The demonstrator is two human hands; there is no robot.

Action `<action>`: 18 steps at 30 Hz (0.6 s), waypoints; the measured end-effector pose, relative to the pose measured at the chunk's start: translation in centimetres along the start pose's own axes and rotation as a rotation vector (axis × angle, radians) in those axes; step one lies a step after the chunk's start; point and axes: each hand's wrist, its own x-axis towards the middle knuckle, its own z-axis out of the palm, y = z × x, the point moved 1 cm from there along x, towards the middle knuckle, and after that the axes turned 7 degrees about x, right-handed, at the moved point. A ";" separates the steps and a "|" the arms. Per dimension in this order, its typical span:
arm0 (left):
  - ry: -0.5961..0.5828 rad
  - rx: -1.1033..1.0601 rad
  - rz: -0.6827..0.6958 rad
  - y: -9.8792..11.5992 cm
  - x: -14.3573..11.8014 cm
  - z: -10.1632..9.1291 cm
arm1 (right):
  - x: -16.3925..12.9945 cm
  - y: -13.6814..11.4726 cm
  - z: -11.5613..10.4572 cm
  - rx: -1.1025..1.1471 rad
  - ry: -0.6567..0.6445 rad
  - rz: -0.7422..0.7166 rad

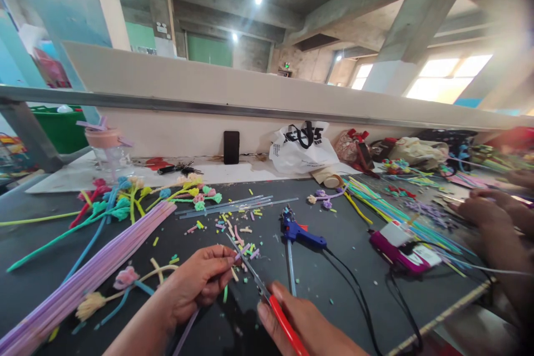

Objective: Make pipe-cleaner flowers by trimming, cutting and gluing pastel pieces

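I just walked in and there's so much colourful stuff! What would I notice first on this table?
Right in front, the right hand works red-handled scissors at a lilac pipe cleaner pinched by the left hand. To the left lies a thick bundle of lilac pipe cleaners, with fuzzy pipe-cleaner flowers behind it. A blue glue gun lies in the middle of the dark table.

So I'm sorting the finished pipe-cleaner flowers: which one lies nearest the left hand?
The pink-headed flower, just left of the left hand; the others lie farther off, bunched near the jar.
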 end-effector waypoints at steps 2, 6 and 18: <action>-0.004 0.001 0.007 0.0 0.0 0.0 | 0.1 -0.1 -0.1 0.001 -0.015 -0.004; 0.006 0.000 0.002 0.2 0.0 0.1 | 0.2 -0.4 -0.4 -0.005 -0.026 0.000; 0.026 0.012 -0.003 0.1 0.1 0.0 | 0.0 -0.6 -0.3 0.006 -0.009 0.005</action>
